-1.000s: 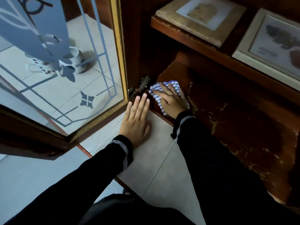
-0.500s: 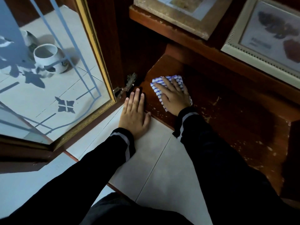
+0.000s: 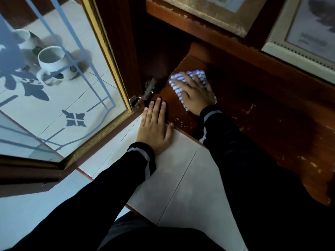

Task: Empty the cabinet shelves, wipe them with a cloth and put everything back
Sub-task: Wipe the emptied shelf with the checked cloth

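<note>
Dark reddish wood fills the right side of our head view: the bottom shelf (image 3: 262,124) of a cabinet, its varnish chipped in pale flecks along the front edge and out to the right. We see the right hand (image 3: 196,96) lying flat with fingers spread, released, pressing a blue-and-white checked cloth (image 3: 197,74) onto the shelf's back left corner. The cloth is bunched under the palm and lies close to the cabinet's side wall.

The left hand (image 3: 154,129) is also flat and released. Its palm rests on the pale floor tile (image 3: 190,178) and its fingertips reach over the shelf's front edge, just beside a metal hinge (image 3: 145,93). Both sleeves are black with a light band at the cuff.

Most of the shelf to the right of the cloth is bare wood. Above it, the upper shelf (image 3: 208,28) carries a flat tan picture frame (image 3: 208,8) and, beside it, a cream frame (image 3: 282,44) with a beaded rim.

At left, the glass door (image 3: 72,98) stands open, gold-edged and etched with frosted lines. Through it we see a white patterned mug (image 3: 54,64) on the floor, with a second one half hidden behind.
</note>
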A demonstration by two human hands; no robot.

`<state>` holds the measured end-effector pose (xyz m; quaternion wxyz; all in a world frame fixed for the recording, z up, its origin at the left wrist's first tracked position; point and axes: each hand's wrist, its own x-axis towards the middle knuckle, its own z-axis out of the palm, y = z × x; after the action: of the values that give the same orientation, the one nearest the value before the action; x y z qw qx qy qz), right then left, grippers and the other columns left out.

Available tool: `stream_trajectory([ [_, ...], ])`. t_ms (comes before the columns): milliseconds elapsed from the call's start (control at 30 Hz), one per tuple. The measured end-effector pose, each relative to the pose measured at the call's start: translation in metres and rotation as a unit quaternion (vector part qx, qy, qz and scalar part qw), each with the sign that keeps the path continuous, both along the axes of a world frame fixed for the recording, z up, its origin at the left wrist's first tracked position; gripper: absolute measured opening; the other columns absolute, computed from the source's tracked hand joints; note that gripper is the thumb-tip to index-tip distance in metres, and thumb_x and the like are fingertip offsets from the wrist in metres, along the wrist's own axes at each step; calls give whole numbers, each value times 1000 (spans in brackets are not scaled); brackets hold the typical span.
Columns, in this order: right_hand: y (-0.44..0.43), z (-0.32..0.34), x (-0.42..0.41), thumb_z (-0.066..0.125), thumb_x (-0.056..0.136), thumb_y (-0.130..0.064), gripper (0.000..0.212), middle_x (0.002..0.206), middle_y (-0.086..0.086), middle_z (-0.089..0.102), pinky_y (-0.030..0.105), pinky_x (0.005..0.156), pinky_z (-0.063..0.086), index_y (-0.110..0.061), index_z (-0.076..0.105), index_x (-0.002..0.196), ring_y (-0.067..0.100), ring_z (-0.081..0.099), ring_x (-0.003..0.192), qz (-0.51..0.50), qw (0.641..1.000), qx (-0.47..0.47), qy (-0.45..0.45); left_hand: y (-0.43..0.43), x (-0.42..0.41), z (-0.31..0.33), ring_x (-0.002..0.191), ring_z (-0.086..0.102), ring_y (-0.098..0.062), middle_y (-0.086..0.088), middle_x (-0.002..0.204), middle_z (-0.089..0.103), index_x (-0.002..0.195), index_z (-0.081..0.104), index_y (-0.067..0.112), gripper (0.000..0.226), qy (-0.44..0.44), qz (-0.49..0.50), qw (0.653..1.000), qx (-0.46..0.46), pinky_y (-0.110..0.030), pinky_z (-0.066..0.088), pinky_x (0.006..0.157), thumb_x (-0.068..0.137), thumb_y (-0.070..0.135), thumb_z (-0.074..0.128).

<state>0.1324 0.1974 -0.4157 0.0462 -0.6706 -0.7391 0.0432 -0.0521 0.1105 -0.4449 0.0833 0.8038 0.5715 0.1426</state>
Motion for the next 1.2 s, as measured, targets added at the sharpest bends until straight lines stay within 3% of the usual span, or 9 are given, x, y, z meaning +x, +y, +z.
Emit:
stream_trajectory([
  [133,11,3,-25,30,100,-36,54,165,-13,4,54,117,2,-50,18,151,19,-2,152,-102,993,-50,16,-2,-1,-1,152,12,-30,-15,163,19,156,24,4,72,-1,-1,1000,6,-32,-12,122,97,47,26],
  [300,13,7,-5,31,100,-34,51,162,-21,12,48,120,7,-55,28,146,12,5,151,3,999,-38,29,0,0,-1,151,14,-32,-17,162,22,155,26,4,73,-5,-4,1000,7,-31,-12,121,95,47,27],
  [433,25,7,5,27,100,-35,53,163,-18,9,49,120,5,-54,18,149,16,3,151,-30,998,-52,8,-1,1,-1,151,14,-33,-18,162,20,156,24,4,74,6,-4,1000,1,-36,-7,123,96,47,24],
  [567,44,13,-12,23,101,-40,55,165,-6,3,55,118,8,-43,8,154,26,4,151,-139,986,-86,-22,0,1,-3,151,14,-33,-18,162,20,155,25,4,72,1,-5,1000,11,-33,-12,122,97,46,26],
  [667,51,24,-32,22,102,-41,57,162,3,13,56,113,13,-30,11,157,31,13,146,-201,975,-84,-53,-2,0,-3,152,12,-31,-17,163,19,156,24,4,71,-6,-8,1000,14,-36,-9,123,98,46,27],
  [767,45,20,-39,22,103,-42,57,159,4,19,55,113,12,-25,17,157,32,15,144,-190,979,-54,-51,-1,0,-4,152,10,-31,-16,163,18,156,23,4,71,-16,-9,1000,15,-35,-10,123,98,46,27],
  [933,46,10,-14,22,103,-43,54,161,3,17,56,117,-2,-34,18,156,34,13,146,-152,987,-43,-41,-1,-1,-4,153,4,-28,-14,165,14,157,20,6,71,-23,-14,1000,4,-40,-5,124,99,46,24],
  [1100,59,12,-17,20,104,-39,57,162,8,13,49,117,5,-20,15,157,34,13,146,-253,966,-46,-29,-1,-2,-5,154,1,-27,-13,165,11,157,19,6,71,-25,-18,1000,-1,-41,-5,124,99,47,23],
  [1200,60,10,-26,20,104,-37,58,162,10,12,49,116,9,-14,15,157,35,13,145,-259,965,-41,-25,-2,-2,-3,153,2,-27,-14,165,12,157,20,5,72,-26,-15,1000,-1,-40,-6,124,99,47,24],
])
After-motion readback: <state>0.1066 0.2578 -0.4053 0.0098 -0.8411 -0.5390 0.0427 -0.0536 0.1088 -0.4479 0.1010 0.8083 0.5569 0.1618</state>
